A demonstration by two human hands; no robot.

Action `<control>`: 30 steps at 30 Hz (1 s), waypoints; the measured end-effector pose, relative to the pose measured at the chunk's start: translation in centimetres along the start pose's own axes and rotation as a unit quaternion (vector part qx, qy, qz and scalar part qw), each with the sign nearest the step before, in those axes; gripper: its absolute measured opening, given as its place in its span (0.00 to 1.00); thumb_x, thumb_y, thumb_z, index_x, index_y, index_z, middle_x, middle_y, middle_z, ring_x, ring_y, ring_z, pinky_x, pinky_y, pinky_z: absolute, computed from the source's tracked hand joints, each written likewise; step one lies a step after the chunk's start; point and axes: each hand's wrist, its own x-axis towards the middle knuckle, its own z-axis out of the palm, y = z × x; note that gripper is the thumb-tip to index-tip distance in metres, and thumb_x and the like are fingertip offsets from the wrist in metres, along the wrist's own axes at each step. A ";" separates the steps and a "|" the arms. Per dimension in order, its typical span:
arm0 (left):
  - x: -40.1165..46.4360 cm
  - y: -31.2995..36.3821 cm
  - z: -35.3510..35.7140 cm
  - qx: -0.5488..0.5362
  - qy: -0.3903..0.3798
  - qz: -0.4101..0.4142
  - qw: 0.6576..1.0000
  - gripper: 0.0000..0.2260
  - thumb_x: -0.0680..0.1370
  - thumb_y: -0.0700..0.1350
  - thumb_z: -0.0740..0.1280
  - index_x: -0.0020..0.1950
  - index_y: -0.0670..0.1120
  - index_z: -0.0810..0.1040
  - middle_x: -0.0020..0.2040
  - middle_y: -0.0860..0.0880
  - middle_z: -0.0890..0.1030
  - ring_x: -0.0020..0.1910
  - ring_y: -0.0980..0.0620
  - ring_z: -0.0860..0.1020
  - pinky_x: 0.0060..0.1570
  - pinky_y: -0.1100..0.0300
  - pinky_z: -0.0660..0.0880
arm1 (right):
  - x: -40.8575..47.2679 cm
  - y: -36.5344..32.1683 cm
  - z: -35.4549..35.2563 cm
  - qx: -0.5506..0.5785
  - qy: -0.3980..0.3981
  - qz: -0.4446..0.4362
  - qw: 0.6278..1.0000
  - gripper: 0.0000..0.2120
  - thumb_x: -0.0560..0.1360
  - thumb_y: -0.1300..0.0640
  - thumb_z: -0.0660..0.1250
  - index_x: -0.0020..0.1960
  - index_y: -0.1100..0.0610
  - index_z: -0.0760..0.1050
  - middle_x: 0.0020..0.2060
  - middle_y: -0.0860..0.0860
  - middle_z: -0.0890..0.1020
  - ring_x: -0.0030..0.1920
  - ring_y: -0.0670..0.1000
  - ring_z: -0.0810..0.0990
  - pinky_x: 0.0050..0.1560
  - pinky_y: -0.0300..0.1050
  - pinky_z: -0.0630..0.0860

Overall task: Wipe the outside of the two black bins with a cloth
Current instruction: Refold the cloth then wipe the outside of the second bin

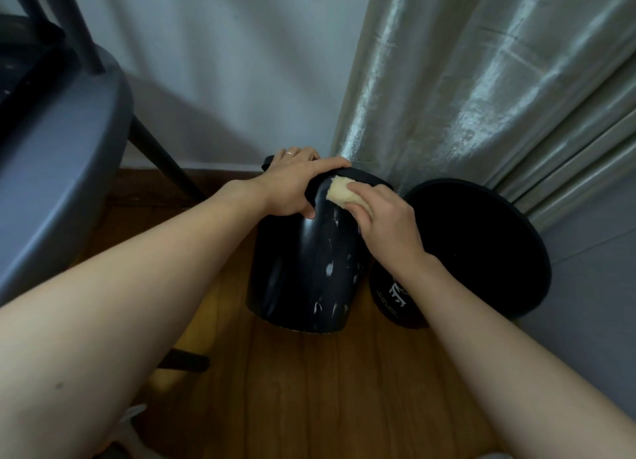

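right hand [382, 214] pinches the cloth [340, 191] against the tilted bin [303, 269] just under its rim, unwiped wall stretching below; left hand [296, 186] grips the rim

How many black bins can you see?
2. One black bin is tilted on the wooden floor, gripped at its rim by the left hand while the right hand presses a cloth on it. The second bin stands right of it, by the curtain.

grey chair [62, 169] left | silvery curtain [481, 90] right | white wall [223, 62] | wooden floor [309, 389]
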 end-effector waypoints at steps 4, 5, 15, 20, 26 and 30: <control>0.0 -0.2 0.0 -0.005 0.008 0.003 1.000 0.44 0.67 0.46 0.78 0.76 0.62 0.58 0.54 0.51 0.64 0.61 0.44 0.65 0.67 0.50 0.57 | -2.6 -0.3 0.6 0.009 -0.041 -0.069 0.997 0.16 0.77 0.53 0.64 0.60 0.60 0.79 0.42 0.57 0.78 0.41 0.58 0.78 0.40 0.55 0.79; -0.1 -0.2 0.0 -0.005 0.009 0.005 1.000 0.44 0.67 0.46 0.78 0.76 0.62 0.58 0.54 0.51 0.64 0.62 0.44 0.65 0.67 0.49 0.57 | -3.7 -0.3 0.8 0.012 -0.061 -0.089 0.994 0.16 0.77 0.53 0.63 0.60 0.60 0.79 0.42 0.57 0.78 0.41 0.58 0.78 0.39 0.55 0.78; 0.0 -0.2 -0.1 -0.002 0.003 -0.001 1.000 0.44 0.67 0.47 0.78 0.76 0.62 0.58 0.58 0.46 0.68 0.62 0.44 0.65 0.67 0.49 0.58 | -1.0 -0.8 0.3 -0.020 -0.019 -0.034 0.999 0.15 0.75 0.55 0.67 0.60 0.59 0.78 0.42 0.57 0.77 0.41 0.59 0.78 0.39 0.53 0.79; 0.1 -0.5 0.2 -0.002 0.014 0.002 1.000 0.44 0.66 0.46 0.79 0.76 0.61 0.59 0.58 0.45 0.69 0.61 0.43 0.66 0.67 0.49 0.59 | -5.7 -0.5 1.2 -0.003 -0.089 -0.130 0.988 0.13 0.78 0.56 0.65 0.59 0.59 0.77 0.41 0.56 0.75 0.40 0.57 0.76 0.35 0.54 0.78; -0.1 -0.4 0.0 -0.003 0.013 0.002 1.000 0.44 0.66 0.46 0.79 0.76 0.61 0.59 0.59 0.44 0.69 0.61 0.42 0.66 0.67 0.49 0.58 | -8.0 -0.7 1.7 -0.007 -0.148 -0.177 0.973 0.11 0.77 0.61 0.66 0.59 0.58 0.75 0.41 0.56 0.74 0.40 0.55 0.74 0.30 0.54 0.77; -0.2 -0.3 -0.1 0.004 0.008 0.005 1.000 0.44 0.67 0.47 0.78 0.76 0.62 0.58 0.59 0.45 0.68 0.61 0.42 0.66 0.66 0.49 0.59 | -5.0 -1.0 1.0 0.000 -0.064 -0.065 0.996 0.14 0.76 0.59 0.69 0.61 0.58 0.77 0.42 0.56 0.75 0.41 0.57 0.76 0.36 0.56 0.79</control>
